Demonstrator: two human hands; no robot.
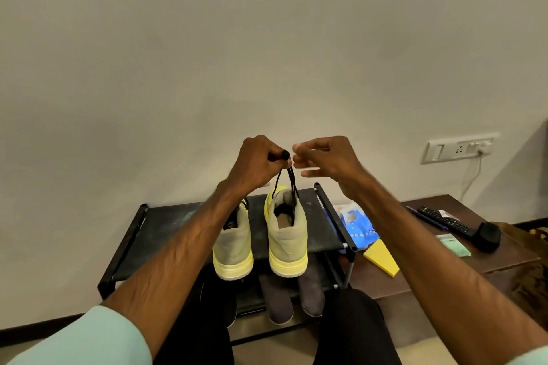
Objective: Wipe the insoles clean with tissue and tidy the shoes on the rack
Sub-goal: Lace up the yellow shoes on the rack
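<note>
Two olive and yellow high-top shoes stand heel toward me on the top shelf of a black shoe rack (332,210): the left shoe (234,246) and the right shoe (286,240). Dark laces (292,179) rise from the right shoe. My left hand (258,163) pinches the lace ends above the shoe. My right hand (323,158) hovers just right of them, fingers loosely curled, its fingertips close to the laces; whether it touches them is unclear.
Dark grey shoes (277,296) and a black shoe sit on the lower shelf. Right of the rack, a low brown table (421,272) carries a blue packet (357,225), a yellow wedge (382,256), a remote (444,219), a black object and a green pad. A wall socket (459,149) is on the right.
</note>
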